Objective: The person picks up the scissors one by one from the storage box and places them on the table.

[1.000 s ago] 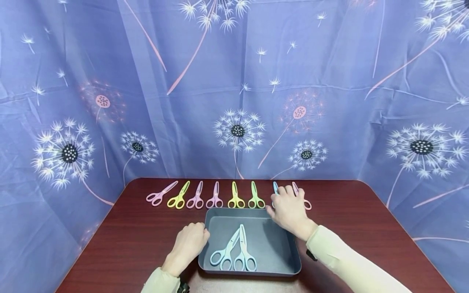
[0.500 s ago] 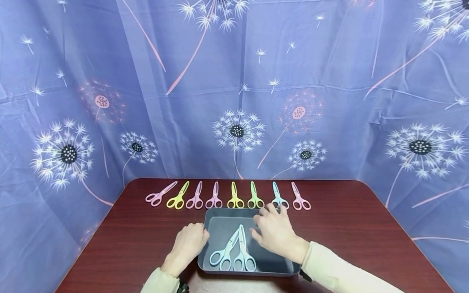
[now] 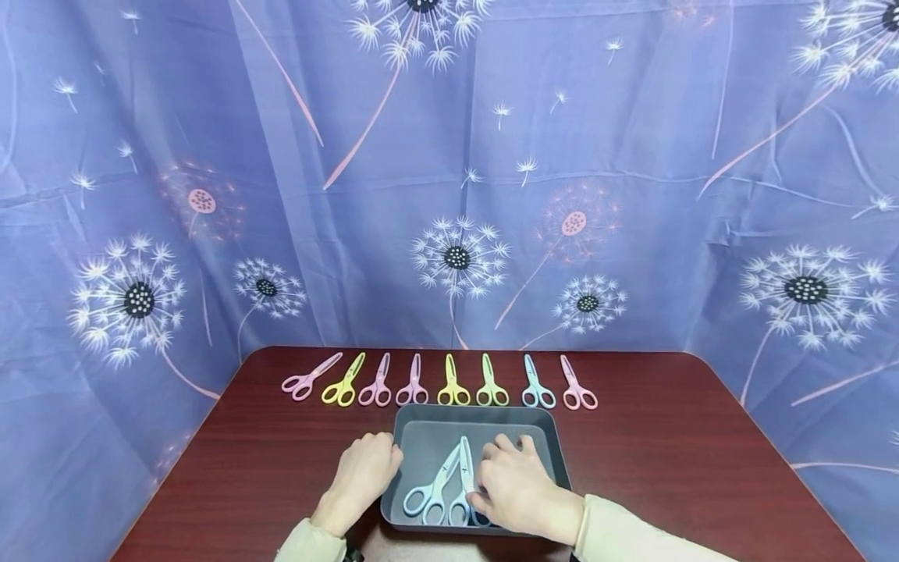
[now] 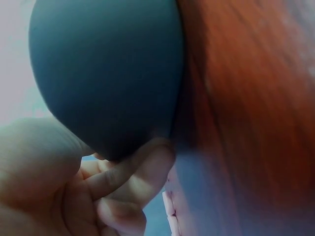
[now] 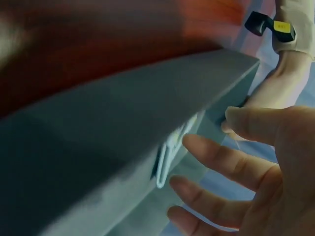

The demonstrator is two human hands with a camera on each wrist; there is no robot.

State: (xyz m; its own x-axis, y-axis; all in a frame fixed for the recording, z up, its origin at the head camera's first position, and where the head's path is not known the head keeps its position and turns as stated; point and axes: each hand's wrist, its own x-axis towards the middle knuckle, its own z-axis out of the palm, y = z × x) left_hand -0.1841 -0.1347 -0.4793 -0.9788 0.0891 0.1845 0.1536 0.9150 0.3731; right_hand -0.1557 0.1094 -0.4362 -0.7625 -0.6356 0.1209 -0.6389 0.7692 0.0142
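Observation:
A grey tray [image 3: 428, 437] sits at the near side of the table. My left hand [image 3: 365, 472] holds its left wall, and the left wrist view shows the fingers and thumb closed about a rounded tray corner [image 4: 113, 69]. Inside lie two light blue pairs of scissors, one slanted [image 3: 438, 484] and one nearly straight [image 3: 465, 468], their blades almost meeting. Over the tray's right half hovers my right hand [image 3: 520, 488], partly covering the straighter pair's handles. In the right wrist view its fingers [image 5: 231, 167] are spread, loosely bent and hold nothing, beside scissors [image 5: 170, 152].
Along the table's far side lies a row of scissors: pink [image 3: 312, 377], yellow [image 3: 344, 382], two more pink, yellow [image 3: 452, 382], green [image 3: 489, 382], blue [image 3: 537, 384] and pink [image 3: 577, 386]. A blue dandelion-print curtain [image 3: 365, 234] hangs behind the dark red table [image 3: 674, 437].
My right hand has come back from the blue and pink scissors at the far right, moving left and nearer, over the tray. The left hand stays at the tray's left wall.

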